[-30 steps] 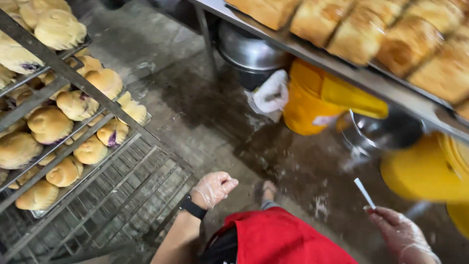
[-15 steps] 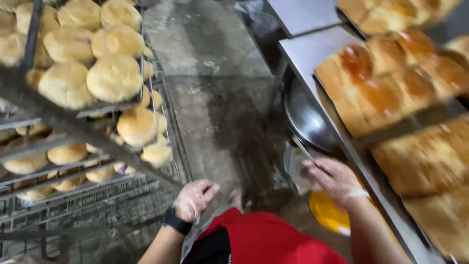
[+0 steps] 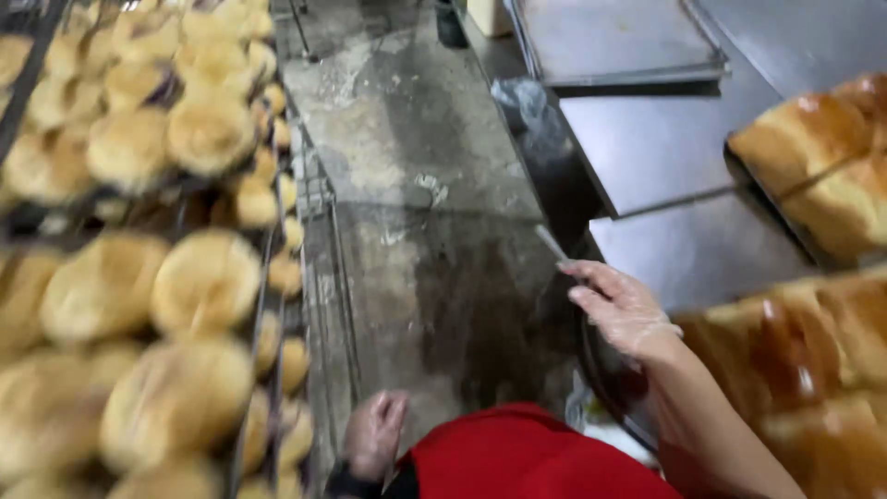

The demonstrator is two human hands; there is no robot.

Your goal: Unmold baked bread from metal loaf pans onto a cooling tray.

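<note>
Blurring heavily across the round buns on the wire rack at left, with edges smearing together and the lowest ones running off the bottom and left borders. Cutting off at the right edge through the golden loaves, and hiding the left hand's wrist behind the red garment. Showing only a thin pale sliver of the stick in the right hand, too small and smeared for telling its kind or how the grip is closing round it.

Round golden-brown buns are stacked on a wire rack at the left. A stained grey concrete floor runs up the middle. Flat grey metal trays are laid out at the right, beside glossy brown bread loaves.
</note>
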